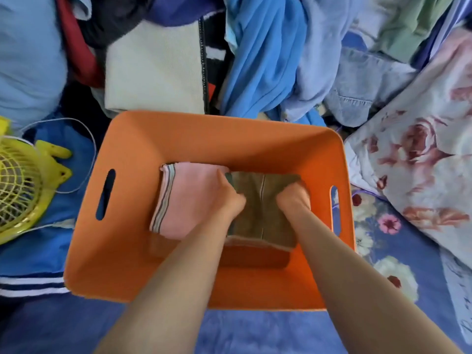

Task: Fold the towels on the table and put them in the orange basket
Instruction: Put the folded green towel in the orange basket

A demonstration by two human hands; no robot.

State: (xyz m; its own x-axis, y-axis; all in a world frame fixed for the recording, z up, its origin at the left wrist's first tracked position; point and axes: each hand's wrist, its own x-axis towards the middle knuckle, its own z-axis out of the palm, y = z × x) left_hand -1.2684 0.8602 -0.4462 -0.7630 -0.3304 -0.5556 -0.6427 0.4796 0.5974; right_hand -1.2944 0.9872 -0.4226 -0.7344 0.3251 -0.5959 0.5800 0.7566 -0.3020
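both hands, the left hand and right hand, are gripping the folded brown towel by its sides, setting it beside the pink towel inside the orange basket at frame centre. next, releasing and withdrawing seems due.

No readable text, label, brand, number or sign anywhere in view. Nothing printed on the orange basket, only plain walls and handle slots. Nothing legible on the pink towel or the olive towel inside it, only woven stripes and a seam. No lettering on the yellow fan at the left, on the piled clothes behind, or on the flowered bedsheet, merely rose and blossom patterns.
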